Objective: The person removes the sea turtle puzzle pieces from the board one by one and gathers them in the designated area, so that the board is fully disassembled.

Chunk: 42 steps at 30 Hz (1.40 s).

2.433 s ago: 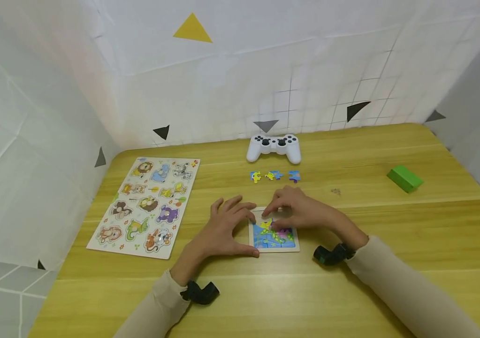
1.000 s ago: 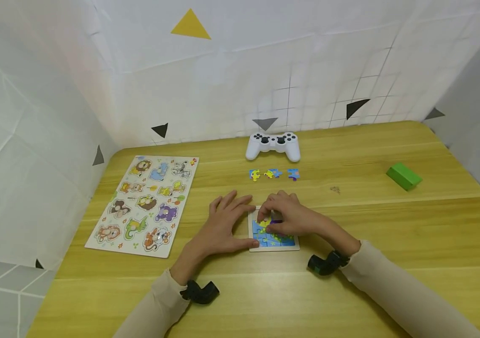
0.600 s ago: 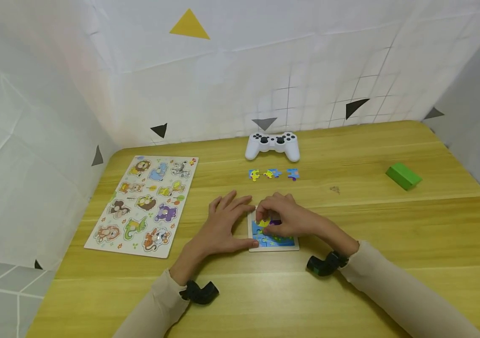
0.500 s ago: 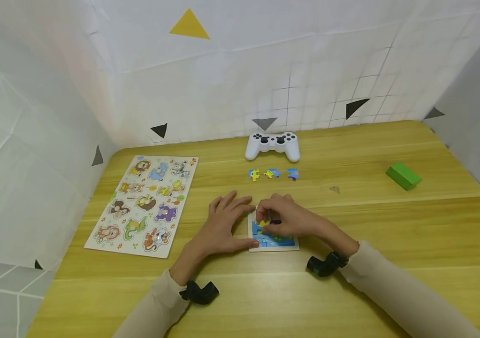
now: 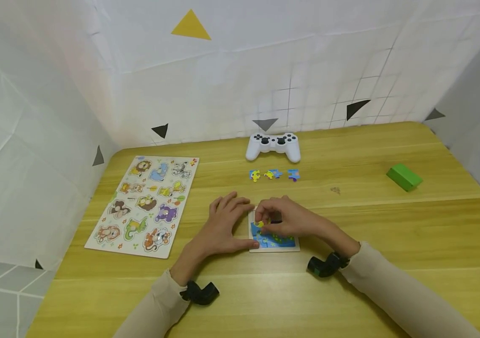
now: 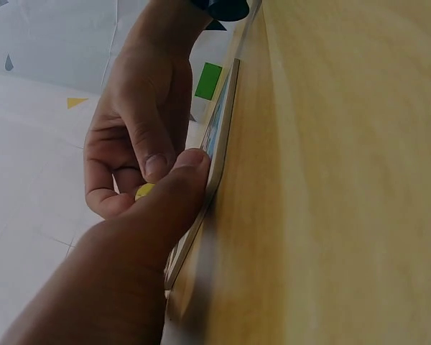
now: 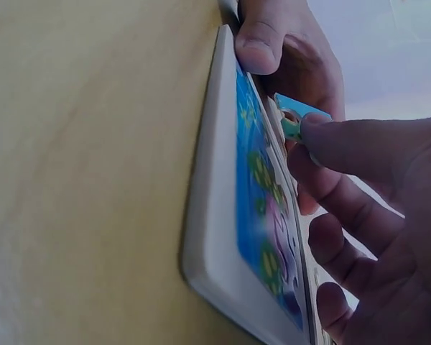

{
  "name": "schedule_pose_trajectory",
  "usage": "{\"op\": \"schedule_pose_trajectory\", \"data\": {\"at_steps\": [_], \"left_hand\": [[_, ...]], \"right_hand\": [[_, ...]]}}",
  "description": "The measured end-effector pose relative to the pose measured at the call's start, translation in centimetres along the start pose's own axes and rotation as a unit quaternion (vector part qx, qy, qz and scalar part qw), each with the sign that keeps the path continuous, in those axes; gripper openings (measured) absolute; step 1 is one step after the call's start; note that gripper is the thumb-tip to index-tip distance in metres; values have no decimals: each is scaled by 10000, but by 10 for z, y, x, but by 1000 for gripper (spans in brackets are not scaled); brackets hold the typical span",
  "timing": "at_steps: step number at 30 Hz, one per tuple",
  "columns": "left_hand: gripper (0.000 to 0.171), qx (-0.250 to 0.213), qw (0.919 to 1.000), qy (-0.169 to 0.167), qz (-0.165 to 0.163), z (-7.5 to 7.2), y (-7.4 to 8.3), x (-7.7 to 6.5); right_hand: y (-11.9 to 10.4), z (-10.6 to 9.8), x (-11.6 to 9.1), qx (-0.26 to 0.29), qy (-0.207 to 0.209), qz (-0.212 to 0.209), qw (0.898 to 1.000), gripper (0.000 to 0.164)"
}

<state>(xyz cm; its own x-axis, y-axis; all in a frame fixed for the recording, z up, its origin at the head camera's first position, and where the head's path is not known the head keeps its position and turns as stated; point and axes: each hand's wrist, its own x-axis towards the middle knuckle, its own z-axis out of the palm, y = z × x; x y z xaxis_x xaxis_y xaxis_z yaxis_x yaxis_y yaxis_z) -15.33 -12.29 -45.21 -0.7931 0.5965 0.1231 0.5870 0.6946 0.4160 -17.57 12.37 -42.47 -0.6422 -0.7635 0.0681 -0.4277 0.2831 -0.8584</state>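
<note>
A small jigsaw puzzle in a pale square tray [image 5: 279, 250] lies at the middle of the table. My left hand [image 5: 224, 227] spans the tray's left side with fingers spread, thumb tip at the lower left corner and index fingertip near the upper left. My right hand [image 5: 288, 217] is over the tray, thumb and index finger pinching a blue-and-yellow puzzle piece [image 7: 312, 109]. In the right wrist view that piece stands tilted up from the tray. Fitted blue, green and purple pieces [image 7: 262, 172] show in the tray's lower part; the right hand hides some of the upper part.
Behind the tray lie loose puzzle pieces [image 5: 272, 174] in a row, with a white game controller [image 5: 273, 145] beyond them. An animal peg puzzle board [image 5: 142, 206] is at the left, a green block [image 5: 404, 177] at the right. Fabric walls enclose the table's back and sides.
My right hand has come down and left over the tray, closing thumb and index finger on a puzzle piece, which has shifted slightly left. My left hand has stayed at the tray's left side.
</note>
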Motion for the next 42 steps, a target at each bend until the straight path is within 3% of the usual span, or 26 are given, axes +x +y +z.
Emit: {"op": "schedule_pose_trajectory", "data": {"at_steps": [10, 29, 34, 42], "left_hand": [[91, 41, 9999, 113, 73, 2, -1, -1], [92, 48, 10000, 40, -55, 1, 1, 0], [91, 23, 10000, 18, -44, 0, 0, 0], [91, -4, 10000, 2, -10, 0, 0, -1]], "right_hand": [[5, -2, -1, 211, 171, 9, 9996, 19], [16, -23, 5, -226, 1500, 547, 9869, 18], [23, -31, 16, -459, 1547, 671, 9846, 18], [30, -37, 35, -791, 1251, 878, 9851, 19]]}}
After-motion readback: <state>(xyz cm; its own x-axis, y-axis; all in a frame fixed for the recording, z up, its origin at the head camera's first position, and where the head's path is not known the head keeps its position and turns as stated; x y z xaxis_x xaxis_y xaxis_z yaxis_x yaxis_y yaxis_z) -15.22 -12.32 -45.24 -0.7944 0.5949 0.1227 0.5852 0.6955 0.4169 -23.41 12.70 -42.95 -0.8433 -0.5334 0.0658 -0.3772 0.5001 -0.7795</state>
